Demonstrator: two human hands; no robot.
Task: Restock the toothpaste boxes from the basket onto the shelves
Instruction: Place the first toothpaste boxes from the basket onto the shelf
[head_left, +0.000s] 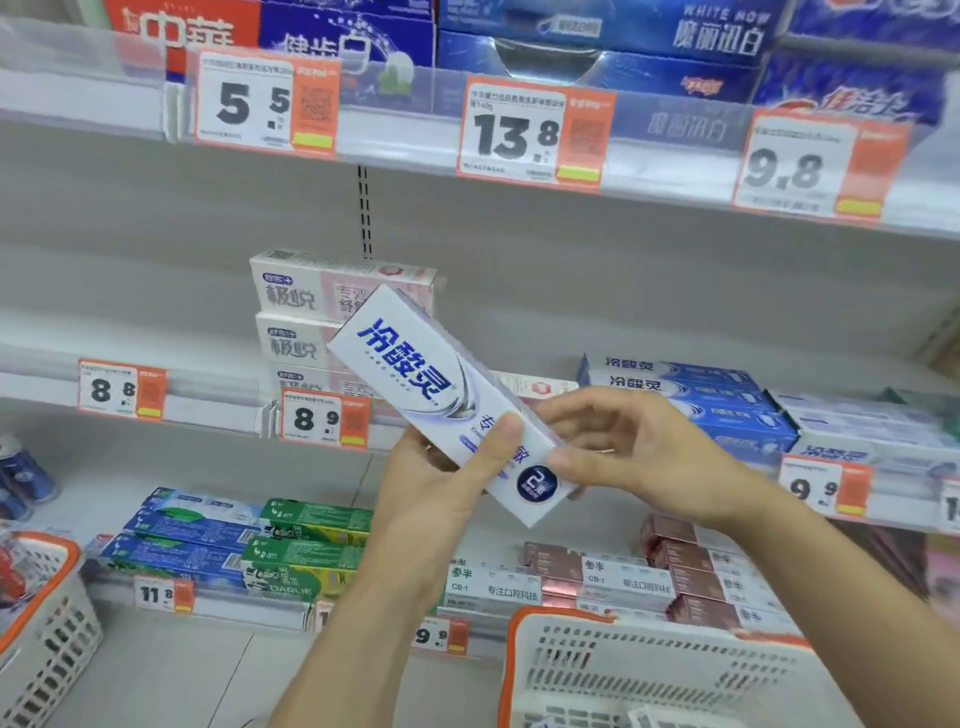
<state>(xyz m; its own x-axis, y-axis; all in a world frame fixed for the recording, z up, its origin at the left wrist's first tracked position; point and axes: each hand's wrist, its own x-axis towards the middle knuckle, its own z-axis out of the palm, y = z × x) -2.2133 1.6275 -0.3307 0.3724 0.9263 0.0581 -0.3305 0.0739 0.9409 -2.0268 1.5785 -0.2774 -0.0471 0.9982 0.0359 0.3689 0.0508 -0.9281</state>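
A white toothpaste box (415, 374) with blue lettering is held tilted in front of the middle shelf (208, 400), its upper end pointing up and left. My left hand (441, 478) grips its lower half from below, thumb across the front face. My right hand (623, 452) pinches the box's lower right end, thumb at the front near the dark round badge. A white basket with an orange rim (649, 670) sits at the bottom right, below my right forearm. Its contents are barely visible.
A stack of white and pink boxes (306, 312) stands on the middle shelf behind the held box, blue boxes (691, 400) to the right. The lower shelf holds blue, green and brown boxes. A second basket (47, 623) is at the far left.
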